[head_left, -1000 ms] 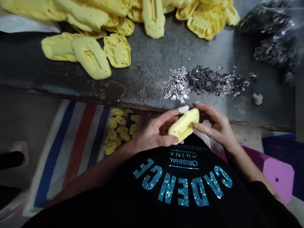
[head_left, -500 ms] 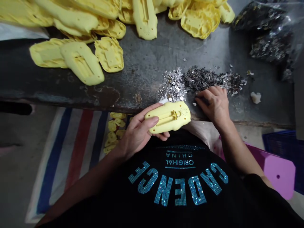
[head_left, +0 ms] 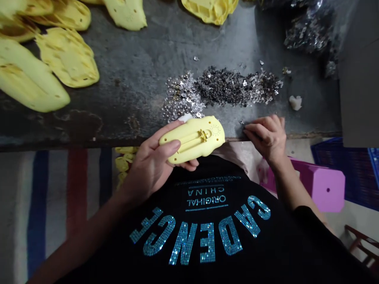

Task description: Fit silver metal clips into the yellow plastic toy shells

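My left hand [head_left: 156, 157] grips a yellow plastic shell [head_left: 192, 140], long slot facing up, thumb on its left end. Part of a white piece [head_left: 185, 117] shows behind its upper edge. My right hand [head_left: 268, 138] is at the table's front edge, fingertips pinched together beside a small metal piece [head_left: 241, 122]; what the fingers hold, if anything, is too small to make out. Behind the hands lie a pile of bright silver metal pieces [head_left: 183, 96] and, touching it, a darker pile of small metal clips [head_left: 227, 86].
More yellow shells [head_left: 69, 59] lie at the back left of the dark table [head_left: 142, 71]. A clear bag of metal pieces [head_left: 309, 33] stands back right, near a white lump [head_left: 295, 102]. Below the edge are a pink stool [head_left: 327, 189], a blue crate [head_left: 352, 173] and a striped sheet [head_left: 77, 189].
The view has shifted and turned. My right hand has drawn back from the dark clip pile to the table's front edge. The yellow shell stays in my left hand.
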`<state>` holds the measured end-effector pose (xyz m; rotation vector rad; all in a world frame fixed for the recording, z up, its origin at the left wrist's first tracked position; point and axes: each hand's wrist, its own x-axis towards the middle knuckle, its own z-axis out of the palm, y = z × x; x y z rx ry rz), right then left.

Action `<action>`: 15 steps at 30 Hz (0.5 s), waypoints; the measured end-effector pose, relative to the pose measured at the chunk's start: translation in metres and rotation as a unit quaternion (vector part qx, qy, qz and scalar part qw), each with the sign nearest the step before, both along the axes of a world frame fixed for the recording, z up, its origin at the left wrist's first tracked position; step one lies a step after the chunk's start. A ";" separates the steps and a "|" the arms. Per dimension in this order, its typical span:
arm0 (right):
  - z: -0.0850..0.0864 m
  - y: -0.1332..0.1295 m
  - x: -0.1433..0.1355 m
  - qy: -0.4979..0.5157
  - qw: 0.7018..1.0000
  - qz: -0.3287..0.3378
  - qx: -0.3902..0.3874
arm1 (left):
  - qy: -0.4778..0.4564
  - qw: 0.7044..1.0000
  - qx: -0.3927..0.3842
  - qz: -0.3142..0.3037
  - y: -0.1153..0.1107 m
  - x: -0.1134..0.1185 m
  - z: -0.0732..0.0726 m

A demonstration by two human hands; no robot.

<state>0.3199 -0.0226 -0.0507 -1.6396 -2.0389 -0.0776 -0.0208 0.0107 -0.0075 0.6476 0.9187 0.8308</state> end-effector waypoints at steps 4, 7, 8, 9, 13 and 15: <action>0.005 0.001 0.004 0.089 0.996 0.007 -0.026 | 0.017 1.000 -0.008 -0.001 0.001 0.006 0.005; 0.008 0.018 0.006 0.112 0.992 0.030 -0.048 | 0.024 1.000 -0.017 -0.011 0.002 0.009 0.008; 0.009 0.025 0.007 0.106 0.992 0.046 -0.056 | 0.025 0.999 -0.016 -0.012 0.002 0.010 0.009; 0.010 0.030 0.007 0.099 0.991 0.062 -0.063 | 0.027 0.999 -0.014 -0.013 0.002 0.012 0.009; 0.016 0.038 0.004 0.088 0.990 0.078 -0.083 | 0.044 0.999 -0.004 -0.029 0.000 0.018 0.011; 0.023 0.032 -0.002 0.115 0.987 0.069 -0.086 | 0.051 0.998 -0.005 -0.036 -0.001 0.022 0.012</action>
